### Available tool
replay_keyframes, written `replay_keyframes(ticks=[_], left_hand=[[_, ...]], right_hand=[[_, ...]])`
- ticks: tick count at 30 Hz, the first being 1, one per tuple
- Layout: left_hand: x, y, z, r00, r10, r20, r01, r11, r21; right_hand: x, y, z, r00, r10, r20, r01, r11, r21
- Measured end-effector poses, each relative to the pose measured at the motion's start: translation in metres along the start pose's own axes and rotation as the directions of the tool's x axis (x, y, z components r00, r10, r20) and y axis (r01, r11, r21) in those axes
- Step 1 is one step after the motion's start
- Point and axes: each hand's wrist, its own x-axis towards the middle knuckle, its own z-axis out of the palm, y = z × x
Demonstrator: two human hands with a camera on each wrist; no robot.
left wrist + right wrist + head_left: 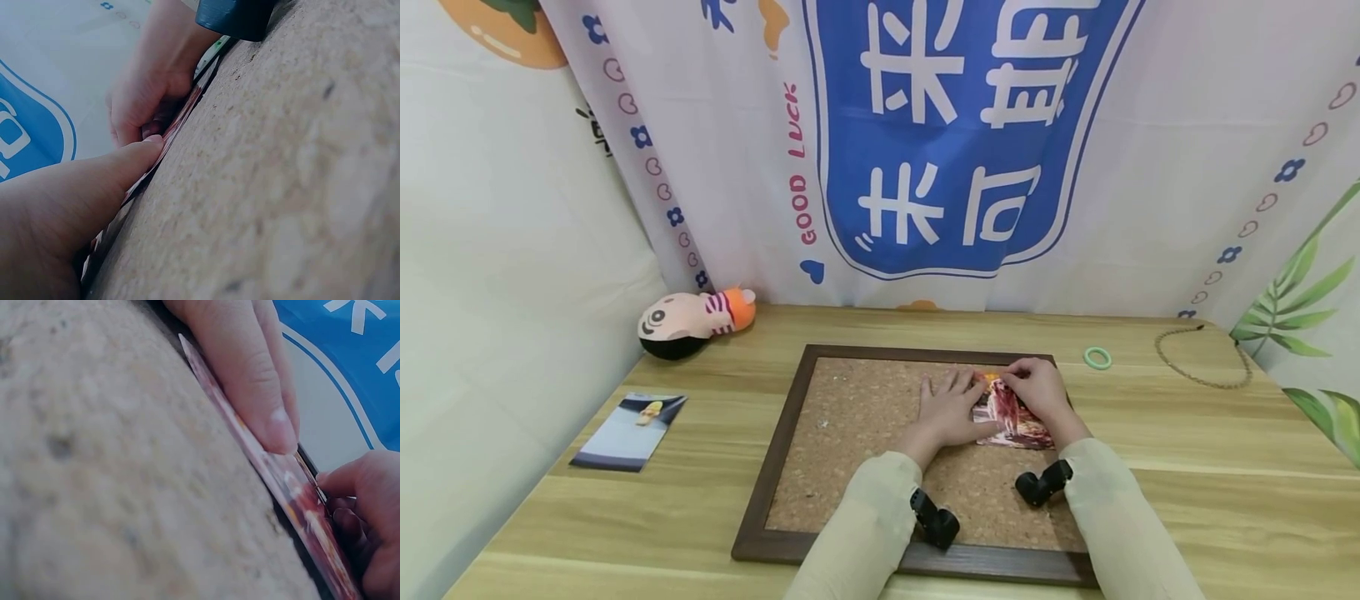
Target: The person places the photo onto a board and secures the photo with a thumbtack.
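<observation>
A glossy photo [1006, 417] of a reddish figure lies on the right part of a dark-framed cork board [865, 442]. My left hand [951, 412] rests along its left side, fingers spread and extended, with the thumb laid over its lower part. In the right wrist view the left thumb [250, 381] touches the photo's face. With thumb and fingers curled together, my right hand [1039, 392] pinches at the photo's upper edge. In the left wrist view those curled right fingers [131, 115] sit close beyond the left thumb. Whatever is between the right fingertips is mostly hidden.
Left of the board lies a second photo [625, 433] with a yellow item on it. A plush doll [696, 321] rests at the back left. Toward the right are a green ring [1097, 358] and a chain necklace [1206, 379]. A printed cloth [737, 167] hangs behind the table.
</observation>
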Motion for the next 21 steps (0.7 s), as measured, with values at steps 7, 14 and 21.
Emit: replay_keyframes(ticks=[7,14,21], left_hand=[[-0.0005,-0.0001,-0.0015,1.0,0.0,-0.003,0.0,1.0,-0.01],[-0.0005,0.0001,-0.0017,1.0,0.0,0.0,0.0,1.0,-0.009],[0.0006,-0.0001,-0.0007,1.0,0.004,-0.01,-0.005,0.999,-0.054]], right_hand=[[0.003,-0.0035,-0.0007,0.999,-0.028,0.015,0.029,0.997,-0.076],[0.0026,-0.0053,-0.0016,0.999,-0.019,0.026,0.021,0.998,-0.064],[0.0003,-0.005,-0.0054,0.997,0.011,0.071,-0.008,0.999,-0.037]])
